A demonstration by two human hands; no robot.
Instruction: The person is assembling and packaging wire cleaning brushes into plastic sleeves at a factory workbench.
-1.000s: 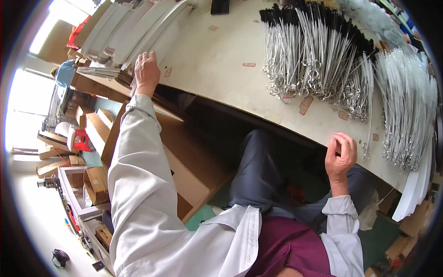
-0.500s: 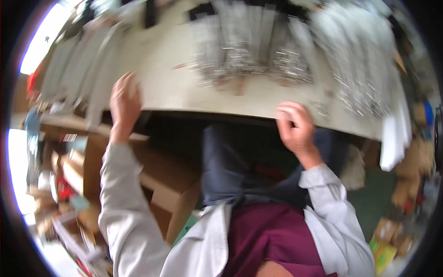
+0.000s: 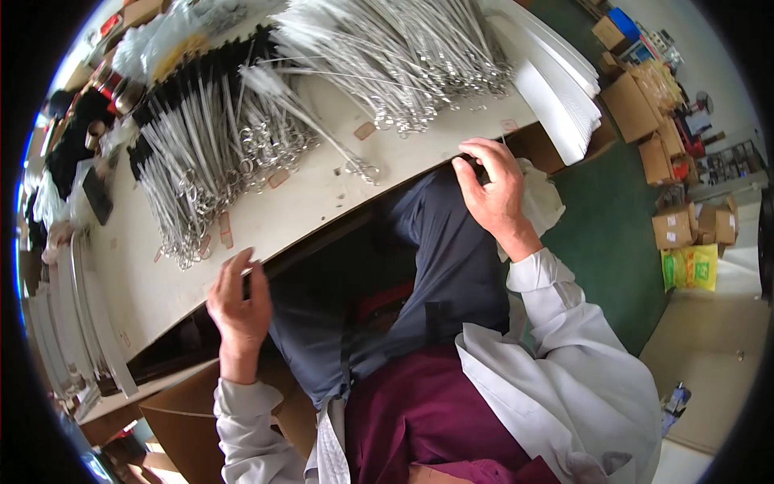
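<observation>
My left hand [image 3: 240,310] is at the table's front edge, fingers loosely bent and thumb apart, with nothing visible in it. Above my thigh, close to the same edge, my right hand [image 3: 493,187] is also open, its fingers curved away from the thumb. Beyond my hands, thin wire stems with looped ends lie on the pale table [image 3: 322,198]. One bunch with black ends [image 3: 201,137] is at the left, nearest my left hand. A larger whitish bunch [image 3: 395,60] lies farther right. Between them a small separate bundle [image 3: 322,133] points toward the edge. Neither hand touches the wires.
White folded sheets [image 3: 556,81] hang over the table's right end. Long pale strips [image 3: 85,315] stand at the left end. Clear plastic bags [image 3: 165,40] lie at the back left. Cardboard boxes [image 3: 637,105] and a yellow packet [image 3: 690,267] are at the right, beside the green floor [image 3: 605,218].
The view has swung and tilted, so the table now slants and more of the right side shows. Both hands stay near the table edge, open and without anything visible in them.
</observation>
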